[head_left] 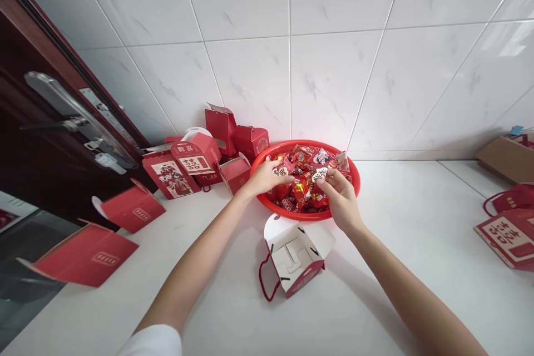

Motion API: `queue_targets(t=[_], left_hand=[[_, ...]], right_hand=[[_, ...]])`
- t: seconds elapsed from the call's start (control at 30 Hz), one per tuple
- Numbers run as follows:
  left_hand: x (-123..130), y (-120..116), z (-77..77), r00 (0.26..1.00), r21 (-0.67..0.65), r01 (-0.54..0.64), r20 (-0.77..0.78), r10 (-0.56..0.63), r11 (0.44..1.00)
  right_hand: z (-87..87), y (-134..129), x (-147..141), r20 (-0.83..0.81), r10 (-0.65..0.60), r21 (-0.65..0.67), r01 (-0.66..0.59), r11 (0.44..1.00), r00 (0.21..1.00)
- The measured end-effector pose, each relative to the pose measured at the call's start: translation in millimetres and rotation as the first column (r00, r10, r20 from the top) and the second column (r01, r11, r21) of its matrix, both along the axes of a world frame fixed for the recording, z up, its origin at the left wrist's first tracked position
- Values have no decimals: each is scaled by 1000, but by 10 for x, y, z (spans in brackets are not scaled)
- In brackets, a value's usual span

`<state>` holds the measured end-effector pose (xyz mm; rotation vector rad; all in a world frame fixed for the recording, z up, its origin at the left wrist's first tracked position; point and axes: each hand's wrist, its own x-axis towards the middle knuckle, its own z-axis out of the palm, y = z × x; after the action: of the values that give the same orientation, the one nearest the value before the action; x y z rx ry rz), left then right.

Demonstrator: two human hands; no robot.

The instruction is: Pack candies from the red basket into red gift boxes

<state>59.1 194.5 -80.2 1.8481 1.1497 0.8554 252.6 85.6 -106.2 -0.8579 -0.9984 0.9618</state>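
Both my hands are over a red plastic basket [354,183] full of red-wrapped candies [301,189]. My left hand [267,177] pinches a wrapped candy [282,171] with a white label and dark writing. At the basket's right side, my right hand [341,196] grips a similar wrapped candy [319,174] between thumb and fingers. Just in front of the basket stands an open gift box [306,278], white inside with a red cord handle. Its flaps are spread and no candy shows in it.
Several red gift boxes [196,158] cluster at the left against the tiled wall. Two more open red boxes [87,255] lie near the table's left edge, beside a dark door [50,139]. On the right are a red box [507,236] and a cardboard carton [504,157].
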Motion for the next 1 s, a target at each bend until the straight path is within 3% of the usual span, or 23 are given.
queue_targets(t=[0.17,0.3,0.57,0.73,1.0], left_hand=[[9,-109,13,980,-157,168,137,-147,973],[-4,-170,8,951,-228,242,251,-183,943],[114,-330,13,867,-231,226,491,-87,946],[215,-424,4,840,-315,197,542,6,929],[209,-480,-8,842,-361,219,539,12,907]], right_hand=[[12,-6,-1,8,12,-1,-12,1000,1000],[16,-12,0,30,15,-17,-15,1000,999],[6,-11,15,95,34,-24,-32,999,995],[11,-13,17,122,27,-17,-25,1000,992],[3,-13,15,96,41,-15,-39,999,995]])
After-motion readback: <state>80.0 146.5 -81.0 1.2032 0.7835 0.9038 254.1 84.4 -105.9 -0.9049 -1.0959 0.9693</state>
